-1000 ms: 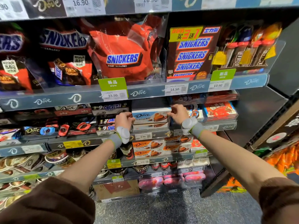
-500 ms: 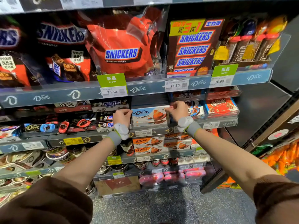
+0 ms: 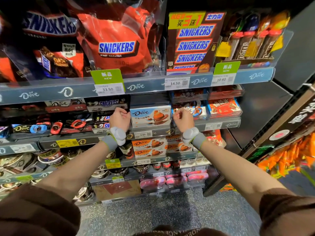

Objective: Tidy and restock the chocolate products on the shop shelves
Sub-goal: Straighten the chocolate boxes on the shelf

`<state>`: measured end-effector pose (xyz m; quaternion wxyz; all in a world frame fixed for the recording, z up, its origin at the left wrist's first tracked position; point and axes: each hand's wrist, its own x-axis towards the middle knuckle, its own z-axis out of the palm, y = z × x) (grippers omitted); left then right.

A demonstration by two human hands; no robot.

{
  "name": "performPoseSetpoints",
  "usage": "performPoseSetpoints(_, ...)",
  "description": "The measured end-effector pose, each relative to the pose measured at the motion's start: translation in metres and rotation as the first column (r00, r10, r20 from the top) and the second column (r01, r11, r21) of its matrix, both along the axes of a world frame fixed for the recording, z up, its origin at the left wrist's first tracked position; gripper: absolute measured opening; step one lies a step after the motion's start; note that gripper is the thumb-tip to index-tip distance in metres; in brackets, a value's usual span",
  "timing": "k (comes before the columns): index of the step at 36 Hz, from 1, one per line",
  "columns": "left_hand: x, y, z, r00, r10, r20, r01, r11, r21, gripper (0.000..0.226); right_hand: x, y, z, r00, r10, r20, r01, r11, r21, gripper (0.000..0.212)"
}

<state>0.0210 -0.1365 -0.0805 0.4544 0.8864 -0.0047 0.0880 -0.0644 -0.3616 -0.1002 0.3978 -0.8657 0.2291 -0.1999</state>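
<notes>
A pale blue and white Dove chocolate box [image 3: 150,115] stands on the second shelf [image 3: 221,124], its face turned toward me. My left hand [image 3: 120,119] is curled against the box's left end. At the box's right end, my right hand [image 3: 183,119] is curled the same way, so the box sits gripped between the two. Both wrists wear grey bands. Below it lie orange Dove boxes [image 3: 148,148] in a stack.
Snickers bags [image 3: 115,46] and a Snickers multipack [image 3: 192,43] fill the top shelf behind a clear rail. Snickers bars [image 3: 106,106] lie left of my hands and red wafer boxes [image 3: 223,108] to the right. A dark side rack [image 3: 281,138] juts out on the right.
The Dove box has settled back onto the shelf with its face more upright. Both hands stay at its ends, and my view has moved closer to the shelves.
</notes>
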Motion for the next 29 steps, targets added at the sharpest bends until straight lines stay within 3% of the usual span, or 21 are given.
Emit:
performPoseSetpoints(13, -0.011, -0.018, -0.019, 0.987, -0.154, 0.051, 0.155, 0.988, -0.013, 0.007, -0.03, -0.019, -0.02, 0.999, -0.035, -0.008, 0.035, 0.999, 0.027, 0.016)
performPoseSetpoints(18, -0.022, -0.023, -0.031, 0.968, -0.249, -0.002, 0.249, 0.967, 0.05, 0.001, -0.038, -0.017, -0.033, 0.994, -0.092, -0.053, 0.093, 0.996, 0.008, 0.016)
performPoseSetpoints(22, -0.018, -0.026, -0.036, 0.956, -0.292, -0.038, 0.293, 0.954, 0.059, 0.005, -0.037, -0.024, -0.025, 0.992, -0.1, -0.073, 0.093, 0.992, -0.089, 0.014)
performPoseSetpoints(25, -0.013, -0.027, -0.033, 0.938, -0.342, -0.052, 0.344, 0.938, 0.037, 0.005, -0.03, -0.035, -0.011, 0.989, -0.113, -0.094, 0.083, 0.957, -0.279, 0.018)
performPoseSetpoints(29, -0.009, -0.026, -0.029, 0.923, -0.383, -0.037, 0.384, 0.923, 0.037, 0.004, -0.022, -0.054, 0.01, 0.983, 0.013, -0.181, -0.11, 0.836, -0.537, 0.05)
